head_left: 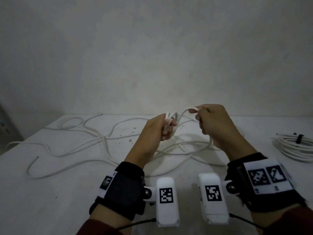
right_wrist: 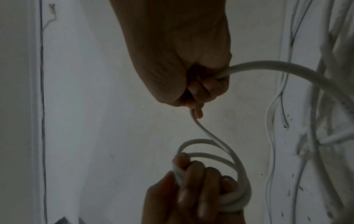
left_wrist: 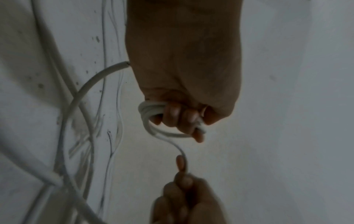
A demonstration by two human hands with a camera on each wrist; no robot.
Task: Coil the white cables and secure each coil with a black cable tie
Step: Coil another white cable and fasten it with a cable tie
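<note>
Left hand (head_left: 162,128) is fisted round a small coil (right_wrist: 228,174) of a few turns, held above the table (head_left: 50,192). Right hand (head_left: 215,122) is curled on the running cable (head_left: 188,110) just beside it, feeding the next loop. The loose length sprawls across the table's left and middle. A finished coil (head_left: 294,148) with black tie (head_left: 299,139) lies far right. Cable looks light and springy and holds its curve; likely to unwind if released. Best gripped across all turns at one spot.
</note>
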